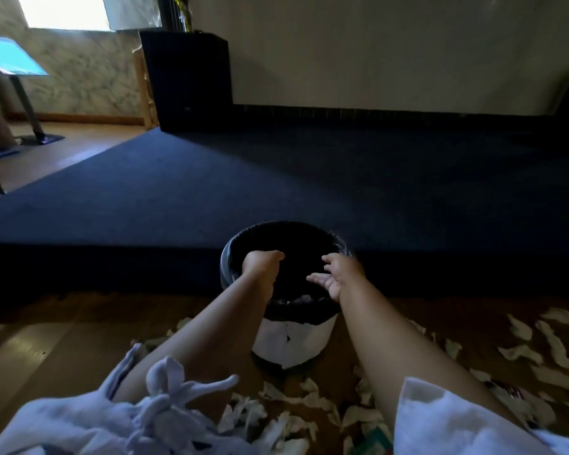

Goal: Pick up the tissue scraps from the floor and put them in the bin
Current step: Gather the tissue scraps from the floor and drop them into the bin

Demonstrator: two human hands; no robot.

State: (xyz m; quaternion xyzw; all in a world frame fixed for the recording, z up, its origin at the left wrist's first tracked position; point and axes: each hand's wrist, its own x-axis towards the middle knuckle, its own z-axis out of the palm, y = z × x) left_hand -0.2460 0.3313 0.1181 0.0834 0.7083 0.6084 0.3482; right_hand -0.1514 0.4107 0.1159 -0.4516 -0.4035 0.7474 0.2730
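Observation:
A white bin (293, 343) lined with a black bag stands on the floor in front of me. Both my hands hover over its mouth. My left hand (263, 262) is curled into a loose fist above the left rim; I see nothing in it. My right hand (337, 274) is spread open, palm turned inward, empty. A few pale tissue scraps (301, 298) lie inside the bin. Several white tissue scraps (289, 408) litter the wooden floor near me, with more scraps (552, 346) to the right.
A raised dark blue carpeted platform (276, 178) starts just behind the bin. A tall black box (186, 80) stands at its back left. A lectern stand (30, 103) is far left on the wooden floor. My white garment (96, 418) covers the bottom of the view.

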